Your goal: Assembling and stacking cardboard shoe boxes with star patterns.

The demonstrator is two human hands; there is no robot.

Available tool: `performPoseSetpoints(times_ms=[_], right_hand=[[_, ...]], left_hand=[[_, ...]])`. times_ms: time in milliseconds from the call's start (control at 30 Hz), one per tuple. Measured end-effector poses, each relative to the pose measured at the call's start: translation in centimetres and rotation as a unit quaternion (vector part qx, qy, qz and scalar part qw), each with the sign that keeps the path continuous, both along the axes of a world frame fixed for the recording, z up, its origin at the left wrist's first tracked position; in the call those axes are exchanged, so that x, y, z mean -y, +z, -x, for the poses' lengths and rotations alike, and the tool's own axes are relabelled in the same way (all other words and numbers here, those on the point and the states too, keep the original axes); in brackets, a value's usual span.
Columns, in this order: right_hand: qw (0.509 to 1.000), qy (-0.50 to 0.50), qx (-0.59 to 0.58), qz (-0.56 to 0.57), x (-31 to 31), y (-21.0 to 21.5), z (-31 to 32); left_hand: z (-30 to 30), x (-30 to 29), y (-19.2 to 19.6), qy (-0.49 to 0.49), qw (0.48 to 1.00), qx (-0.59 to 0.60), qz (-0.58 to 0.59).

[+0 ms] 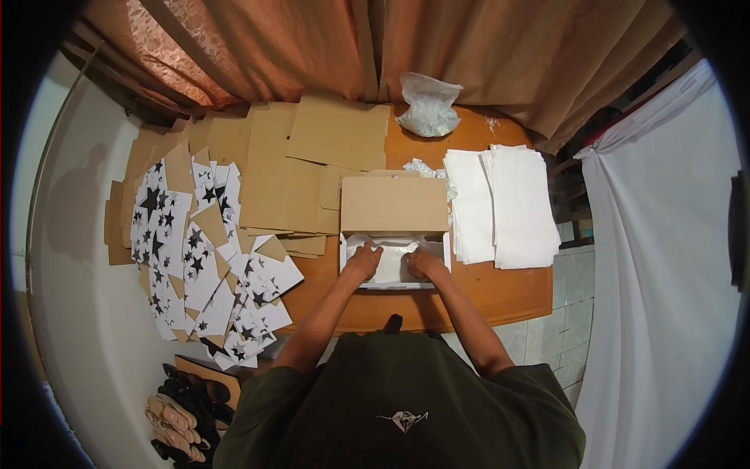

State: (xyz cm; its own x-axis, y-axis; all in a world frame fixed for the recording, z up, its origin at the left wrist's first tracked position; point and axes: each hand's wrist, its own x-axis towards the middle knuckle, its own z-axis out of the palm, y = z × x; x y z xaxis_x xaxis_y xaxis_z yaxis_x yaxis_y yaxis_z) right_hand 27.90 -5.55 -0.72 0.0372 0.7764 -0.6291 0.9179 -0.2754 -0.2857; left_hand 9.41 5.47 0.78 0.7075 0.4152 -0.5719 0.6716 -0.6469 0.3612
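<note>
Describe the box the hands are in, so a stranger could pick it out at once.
On the round wooden table, look at the near edge, between the star-printed sheets and the white paper stack. The box is the only assembled one: brown lid up, white inside, both hands pressing white paper into it.

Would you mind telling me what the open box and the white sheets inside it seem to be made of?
The open box looks like thin cardboard: matte brown on the raised lid, white on its walls, with crisp fold lines. The white sheets under the left hand and right hand look like thin paper or tissue, matte and slightly rumpled; which one is unclear.
</note>
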Motion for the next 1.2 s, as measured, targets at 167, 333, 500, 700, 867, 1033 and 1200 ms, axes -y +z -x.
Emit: performPoseSetpoints(times_ms=[167,333,500,700,867,1033,1200], right_hand=[[0.982,-0.071,-0.079,-0.157,1.5,3.3,1.4],[0.968,-0.086,-0.207,-0.111,2.8,7.0,1.2],[0.959,-0.112,-0.238,-0.103,3.3,6.7,1.6],[0.967,-0.074,-0.194,-0.149,4.1,5.9,3.0],[0.931,-0.147,-0.21,-0.26,6.0,8.5,2.1],[0.872,-0.284,-0.21,-0.339,7.5,12.5,-0.7],[0.868,-0.315,-0.168,-0.346,9.8,12.5,-6.0]], left_hand=[[1.8,0.0,4.0,0.012,0.991,0.129,0.02],[4.0,0.7,7.0,0.033,0.972,0.149,0.177],[4.8,1.9,6.6,0.032,0.977,0.174,0.121],[5.2,3.4,5.5,0.016,0.987,0.147,0.067],[4.3,4.2,8.4,0.041,0.969,0.242,0.018],[0.5,4.6,10.8,0.148,0.919,0.354,0.096],[-5.6,7.3,10.7,0.171,0.894,0.391,0.14]])
